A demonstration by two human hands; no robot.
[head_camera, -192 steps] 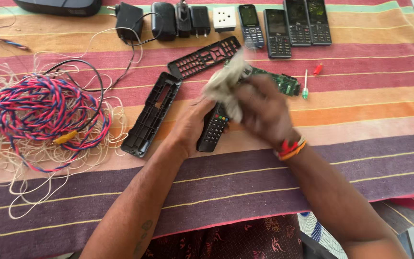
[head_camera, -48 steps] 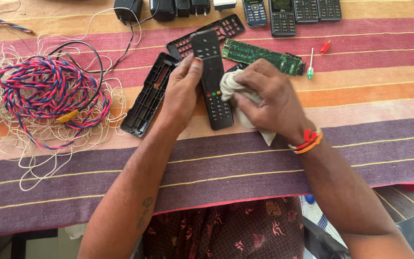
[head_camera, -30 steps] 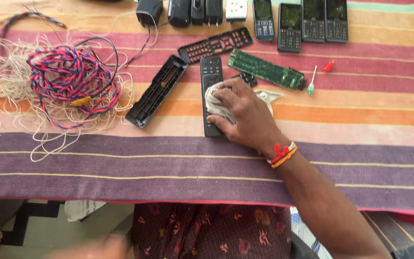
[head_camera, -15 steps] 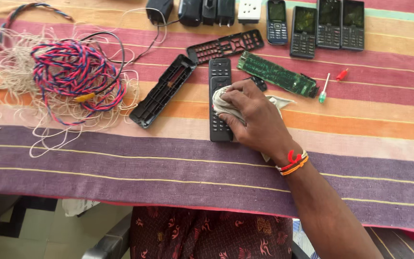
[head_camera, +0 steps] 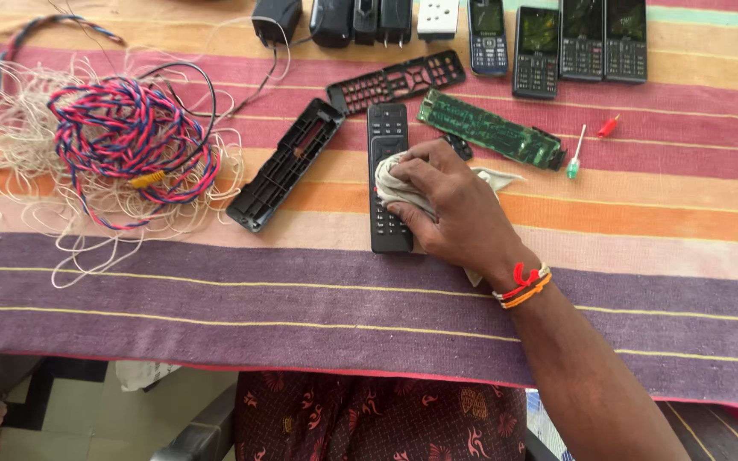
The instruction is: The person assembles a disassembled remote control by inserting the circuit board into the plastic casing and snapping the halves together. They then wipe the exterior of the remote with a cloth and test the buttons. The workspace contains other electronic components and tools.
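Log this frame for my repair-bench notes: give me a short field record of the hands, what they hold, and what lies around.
right hand: presses a pale cloth onto a black remote
left hand: out of view
left of remote: empty black remote shell
above remote: black button frame, green circuit board
far edge: four keypad phones, black adapters
far left: red-blue twisted wire coil
surface: striped cloth

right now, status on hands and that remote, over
Right hand presses a pale cloth onto the black remote, flat on the striped cloth. Left hand out of view. Empty remote shell lies just left, green circuit board upper right.
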